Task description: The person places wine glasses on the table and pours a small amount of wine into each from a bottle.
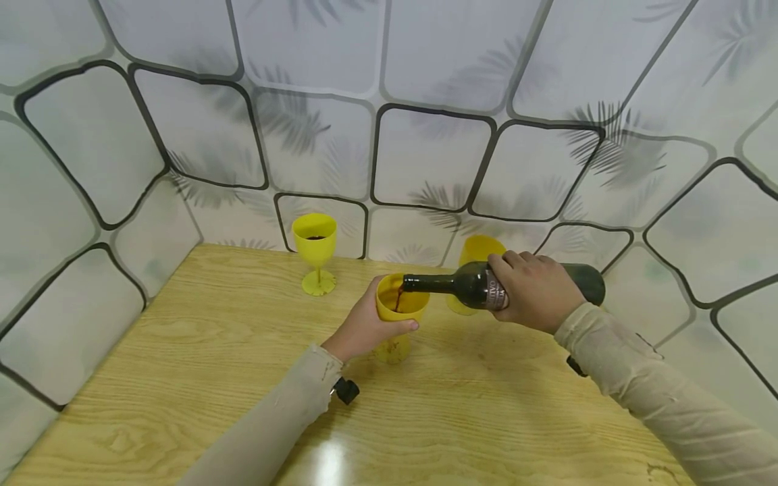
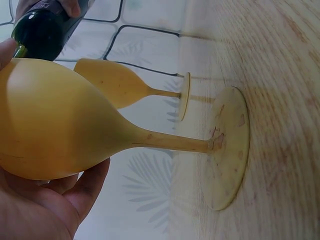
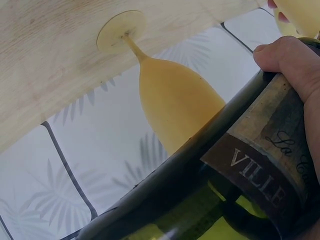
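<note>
My left grip (image 1: 365, 331) is curled around the bowl of a yellow plastic wine goblet (image 1: 401, 307), which stands with its foot on the light wooden desk (image 1: 213, 351), and my right grip (image 1: 535, 290) is closed around the body of a dark green glass bottle with a brown label (image 1: 480, 285). The bottle lies nearly level, its mouth is just over the rim of the goblet, and dark red liquid runs from it into the cup. Just behind my right grip a second yellow goblet (image 3: 175, 100) stands on the desk, and a third yellow goblet with dark liquid inside (image 1: 315, 251) stands farther left, well apart from my left grip, near the patterned wall (image 1: 425, 101).
</note>
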